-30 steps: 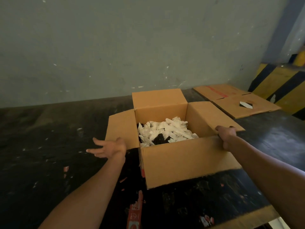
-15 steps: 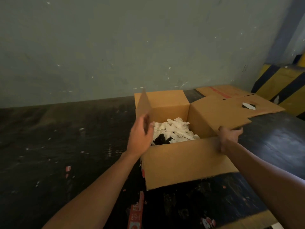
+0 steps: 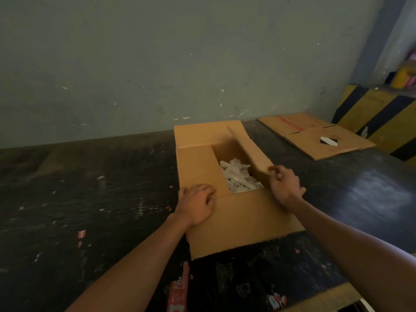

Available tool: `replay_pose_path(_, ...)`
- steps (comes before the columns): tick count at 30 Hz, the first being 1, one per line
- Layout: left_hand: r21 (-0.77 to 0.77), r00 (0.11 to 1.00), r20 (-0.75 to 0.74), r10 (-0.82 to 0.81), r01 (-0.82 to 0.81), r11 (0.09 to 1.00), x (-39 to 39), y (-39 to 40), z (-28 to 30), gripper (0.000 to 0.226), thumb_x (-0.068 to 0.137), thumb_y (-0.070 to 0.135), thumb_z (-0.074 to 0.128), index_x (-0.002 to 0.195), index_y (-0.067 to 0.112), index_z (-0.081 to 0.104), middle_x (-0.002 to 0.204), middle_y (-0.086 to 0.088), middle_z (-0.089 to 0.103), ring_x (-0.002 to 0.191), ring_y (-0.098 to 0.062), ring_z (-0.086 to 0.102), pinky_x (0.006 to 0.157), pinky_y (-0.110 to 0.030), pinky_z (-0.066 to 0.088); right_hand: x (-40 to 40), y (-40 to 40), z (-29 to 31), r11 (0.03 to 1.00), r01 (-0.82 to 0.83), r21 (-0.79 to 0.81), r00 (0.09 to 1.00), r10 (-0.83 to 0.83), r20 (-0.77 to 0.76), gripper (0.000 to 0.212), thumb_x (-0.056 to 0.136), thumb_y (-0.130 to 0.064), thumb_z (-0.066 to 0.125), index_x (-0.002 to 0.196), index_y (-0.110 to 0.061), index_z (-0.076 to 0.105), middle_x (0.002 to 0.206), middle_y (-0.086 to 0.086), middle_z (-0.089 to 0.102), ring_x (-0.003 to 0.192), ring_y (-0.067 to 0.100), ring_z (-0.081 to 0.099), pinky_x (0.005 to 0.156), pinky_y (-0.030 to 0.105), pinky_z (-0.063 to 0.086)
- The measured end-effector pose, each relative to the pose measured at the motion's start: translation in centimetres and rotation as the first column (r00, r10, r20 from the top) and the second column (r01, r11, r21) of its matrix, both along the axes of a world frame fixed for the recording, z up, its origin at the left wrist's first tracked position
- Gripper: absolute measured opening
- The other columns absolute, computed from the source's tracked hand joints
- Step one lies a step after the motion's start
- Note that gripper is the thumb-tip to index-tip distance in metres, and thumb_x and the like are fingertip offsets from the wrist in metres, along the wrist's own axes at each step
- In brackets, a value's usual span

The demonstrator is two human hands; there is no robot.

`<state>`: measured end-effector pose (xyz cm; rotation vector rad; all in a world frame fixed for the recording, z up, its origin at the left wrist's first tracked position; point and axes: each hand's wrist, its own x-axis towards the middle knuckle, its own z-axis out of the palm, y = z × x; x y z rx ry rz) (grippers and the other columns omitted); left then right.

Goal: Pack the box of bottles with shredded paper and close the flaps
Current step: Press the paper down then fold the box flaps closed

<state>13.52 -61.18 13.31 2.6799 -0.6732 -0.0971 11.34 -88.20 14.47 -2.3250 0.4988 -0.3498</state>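
1. Sitting on a dark scuffed table [image 3: 90, 199] is the cardboard box [image 3: 243, 224], right in front of the person and close to the near edge.
2. Left flap [image 3: 200, 170] is folded down flat over the left side of the opening. The left hand [image 3: 197, 206] lies on its near corner, palm down, with the fingers bent and spread over the cardboard, pressing rather than gripping as far as I can see.
3. Right flap [image 3: 249, 152] is tilted inward over the opening but not down flat. The right hand [image 3: 284, 188] is at its near end with fingers curled; it's motion-blurred, so I honestly can't tell if it's pinching the flap edge or just touching it.
4. Far flap [image 3: 202, 134] stands up at the back, and the near flap hangs down the front of the box.
5. Between the two side flaps you can see white shredded paper [image 3: 238, 176] filling the inside. No bottles visible under it.
6. Off to the right at the back, a flattened cardboard sheet [image 3: 315, 136] lies on the table, well apart from the box, with a yellow and black striped barrier [image 3: 382, 115] behind it and a pale green wall [image 3: 157, 64] along the back.
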Motion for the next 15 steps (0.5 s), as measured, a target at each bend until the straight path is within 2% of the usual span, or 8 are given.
replay_pose_path(3,-0.011,0.998,-0.034,-0.054,0.054,0.998,0.0,0.6,0.1,0.049,0.097,0.013,0.041,0.143,0.029,0.044,0.154,0.011,0.036,0.144,-0.010,0.024,0.120,-0.048,0.008,-0.4,0.3,-0.5,0.942,-0.201,-0.269,0.957,0.130,-0.260,0.034,0.098,-0.035,0.039,0.131,-0.041,0.049,0.147,0.000,0.036,0.137,0.030,0.025,0.110,0.060,0.016)
replay_pose_path(6,0.007,0.990,-0.058,-0.128,0.129,0.992,0.6,2.2,0.7,0.065,0.090,-0.002,0.046,0.147,0.028,0.040,0.156,0.009,0.034,0.147,-0.011,0.021,0.121,-0.043,0.011,-0.5,0.0,-0.1,0.875,-0.322,-0.361,0.905,0.172,-0.390,0.040,0.100,-0.037,0.034,0.138,-0.044,0.041,0.153,-0.004,0.029,0.141,0.030,0.018,0.109,0.064,0.018)
replay_pose_path(9,0.159,0.967,-0.074,-0.245,0.253,0.954,1.2,4.4,0.8,0.072,0.092,0.003,0.053,0.153,0.031,0.026,0.162,0.009,0.020,0.150,-0.014,0.010,0.123,-0.042,0.007,-0.4,-1.5,0.7,0.798,-0.481,-0.362,0.809,0.245,-0.535,0.053,0.098,-0.023,0.039,0.144,-0.045,0.030,0.159,-0.005,0.018,0.144,0.033,0.009,0.112,0.063,0.020)
replay_pose_path(12,0.388,0.938,-0.162,-0.308,0.347,0.854,1.3,5.7,0.7,0.101,0.086,0.003,0.059,0.154,0.036,-0.008,0.163,0.011,-0.012,0.148,-0.015,-0.016,0.120,-0.049,-0.007,-0.9,-3.2,1.5,0.653,-0.661,-0.371,0.675,0.300,-0.674,0.075,0.094,-0.011,0.045,0.150,-0.044,0.008,0.162,-0.005,0.002,0.146,0.033,0.001,0.118,0.056,0.014)
replay_pose_path(13,0.416,0.931,-0.174,-0.320,0.364,0.833,1.3,5.8,0.6,0.107,0.085,0.007,0.062,0.153,0.037,-0.014,0.161,0.012,-0.018,0.147,-0.015,-0.021,0.119,-0.050,-0.009,-1.2,-3.6,1.8,0.624,-0.696,-0.354,0.640,0.316,-0.701,0.081,0.093,-0.007,0.047,0.151,-0.043,0.002,0.163,-0.006,-0.003,0.147,0.032,-0.003,0.118,0.056,0.011)
replay_pose_path(15,0.406,0.927,-0.164,-0.336,0.374,0.834,1.4,5.9,0.2,0.106,0.086,0.027,0.067,0.152,0.037,-0.016,0.160,0.014,-0.019,0.146,-0.013,-0.022,0.119,-0.050,-0.011,-1.7,-4.1,2.2,0.589,-0.740,-0.326,0.595,0.345,-0.726,0.088,0.092,-0.003,0.049,0.151,-0.041,-0.005,0.162,-0.006,-0.008,0.148,0.029,-0.008,0.118,0.056,0.008)
